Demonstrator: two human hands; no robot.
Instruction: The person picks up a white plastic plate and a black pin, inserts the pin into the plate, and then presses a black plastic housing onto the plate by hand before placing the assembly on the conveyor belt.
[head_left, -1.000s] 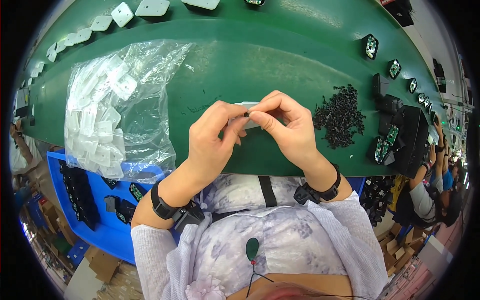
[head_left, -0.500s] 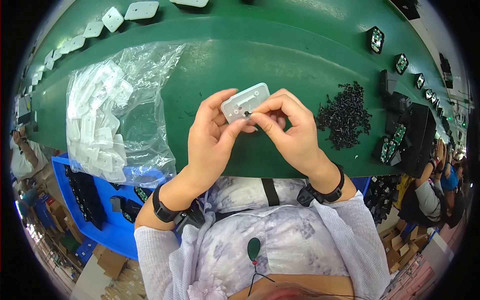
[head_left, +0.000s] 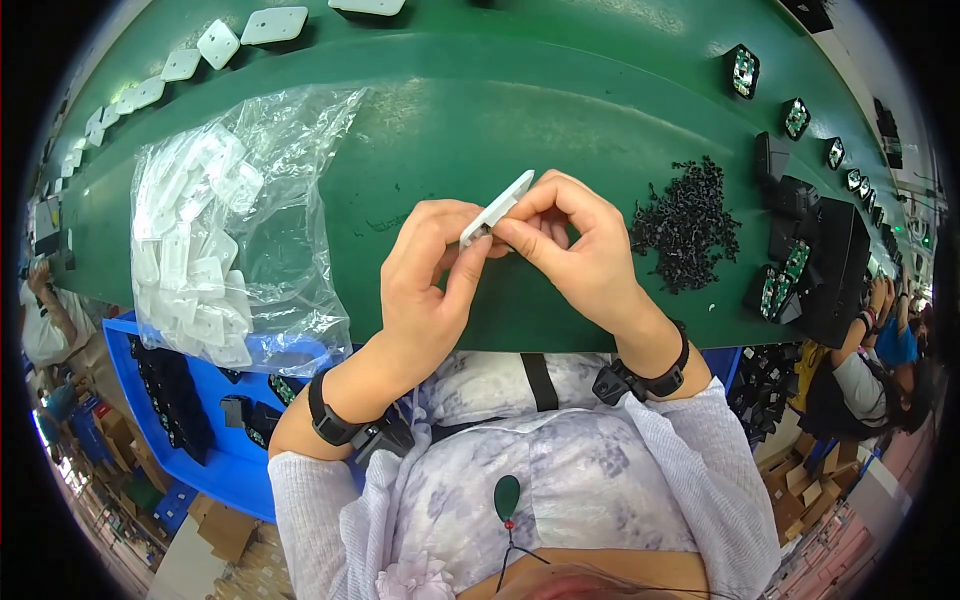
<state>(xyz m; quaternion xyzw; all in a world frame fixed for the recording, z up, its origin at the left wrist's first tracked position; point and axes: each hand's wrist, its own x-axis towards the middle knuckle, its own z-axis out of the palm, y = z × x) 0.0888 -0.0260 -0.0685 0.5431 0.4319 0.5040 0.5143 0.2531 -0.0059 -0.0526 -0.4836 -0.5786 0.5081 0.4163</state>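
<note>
Left: a clear plastic bag (head_left: 285, 240) of translucent white plates (head_left: 180, 265) lies on the green tabletop (head_left: 430, 120). Centre: the left hand (head_left: 425, 265) grips a white round-cornered plastic plate (head_left: 503, 205) between thumb and fingers — tilted, nearly edge-on, above the tabletop. The right hand (head_left: 580, 245), thumb and forefinger drawn close, meets the plate's right side; whether it pinches anything cannot be told. Right: a loose pile of small black pieces (head_left: 690, 225) — farther right, black housings with green circuit boards (head_left: 785, 280).

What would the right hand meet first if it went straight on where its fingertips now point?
Most likely the white plate, held by the left hand; the right hand seems to touch it, though depth is unclear.
</note>
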